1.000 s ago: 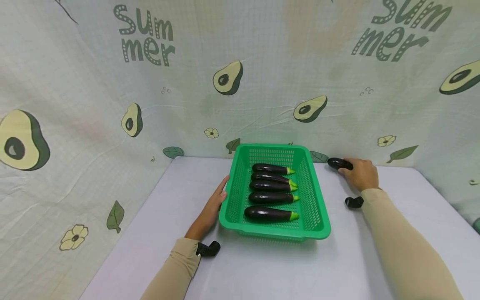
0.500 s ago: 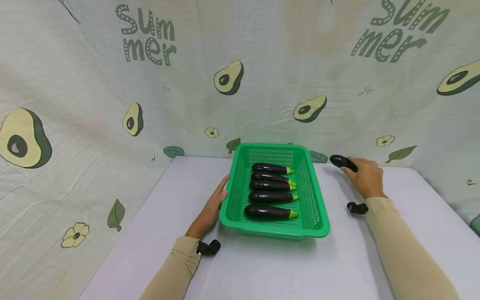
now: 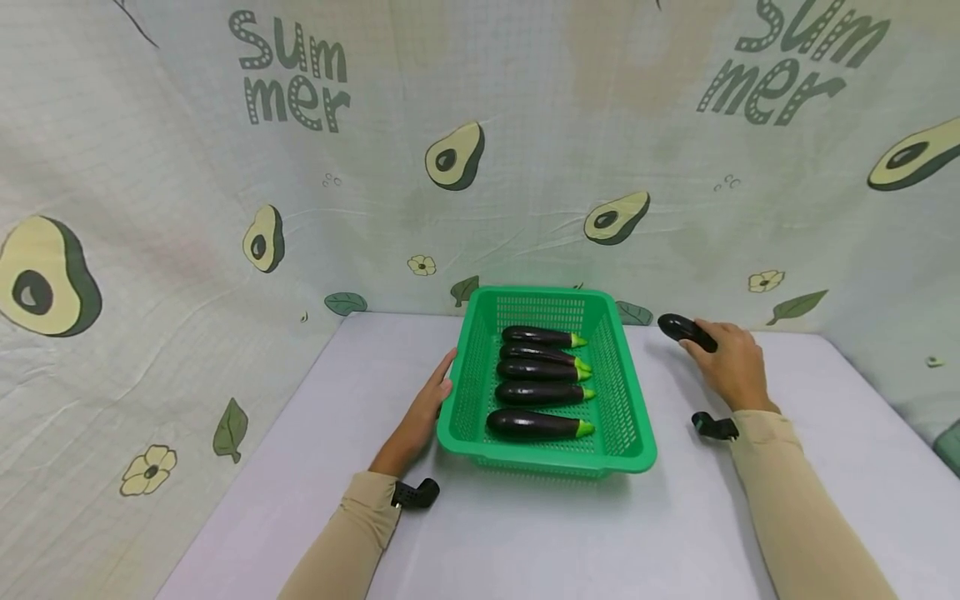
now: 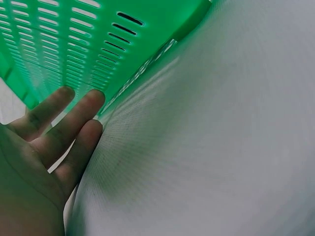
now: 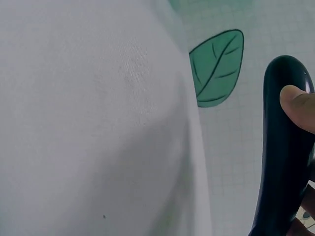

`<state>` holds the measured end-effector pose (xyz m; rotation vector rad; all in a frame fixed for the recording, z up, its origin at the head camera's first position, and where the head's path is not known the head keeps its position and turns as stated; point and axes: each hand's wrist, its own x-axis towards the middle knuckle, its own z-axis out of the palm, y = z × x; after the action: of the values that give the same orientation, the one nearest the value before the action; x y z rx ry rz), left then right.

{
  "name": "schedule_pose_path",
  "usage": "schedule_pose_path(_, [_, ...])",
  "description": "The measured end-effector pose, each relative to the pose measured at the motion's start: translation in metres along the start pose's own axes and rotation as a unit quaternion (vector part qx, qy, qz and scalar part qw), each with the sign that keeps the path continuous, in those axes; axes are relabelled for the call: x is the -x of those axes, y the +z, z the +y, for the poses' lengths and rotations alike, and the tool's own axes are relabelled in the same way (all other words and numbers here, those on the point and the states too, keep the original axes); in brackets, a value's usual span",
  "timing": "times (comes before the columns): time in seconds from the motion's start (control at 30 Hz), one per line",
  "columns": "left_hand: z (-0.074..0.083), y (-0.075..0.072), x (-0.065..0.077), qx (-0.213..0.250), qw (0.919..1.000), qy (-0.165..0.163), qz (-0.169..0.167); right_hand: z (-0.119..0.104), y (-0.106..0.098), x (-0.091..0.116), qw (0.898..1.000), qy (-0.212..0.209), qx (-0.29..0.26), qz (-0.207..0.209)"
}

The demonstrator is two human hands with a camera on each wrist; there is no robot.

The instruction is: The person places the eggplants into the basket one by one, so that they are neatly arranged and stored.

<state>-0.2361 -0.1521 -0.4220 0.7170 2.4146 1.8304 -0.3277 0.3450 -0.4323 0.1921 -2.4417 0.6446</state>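
My right hand grips a dark purple eggplant at the back right of the table, to the right of a green plastic basket. In the right wrist view the thumb presses along the side of that eggplant, and the other fingers are partly hidden behind it. My left hand lies against the basket's left side with fingers extended; in the left wrist view its fingertips are right at the slotted wall. Several eggplants lie crosswise in the basket, green stem ends to the right.
The basket stands on a table with a white cover. Behind and at the left hangs a pale cloth printed with avocados, leaves and flowers. Black wrist cameras are strapped on both wrists.
My right hand has lifted the eggplant slightly and shifted a little right, tilting its far end. The left hand and the basket stay in place.
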Motion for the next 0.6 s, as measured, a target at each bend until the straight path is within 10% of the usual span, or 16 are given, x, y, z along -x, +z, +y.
schedule_pose_path(0.43, [-0.024,0.003,-0.004,0.006,0.9996,0.012,0.024,-0.017,-0.002,0.016,1.0,-0.009,-0.027,0.005])
schedule_pose_path(0.6, [-0.009,0.001,-0.002,0.011,0.9998,0.006,0.013,-0.025,-0.005,0.016,0.999,-0.011,-0.042,0.011])
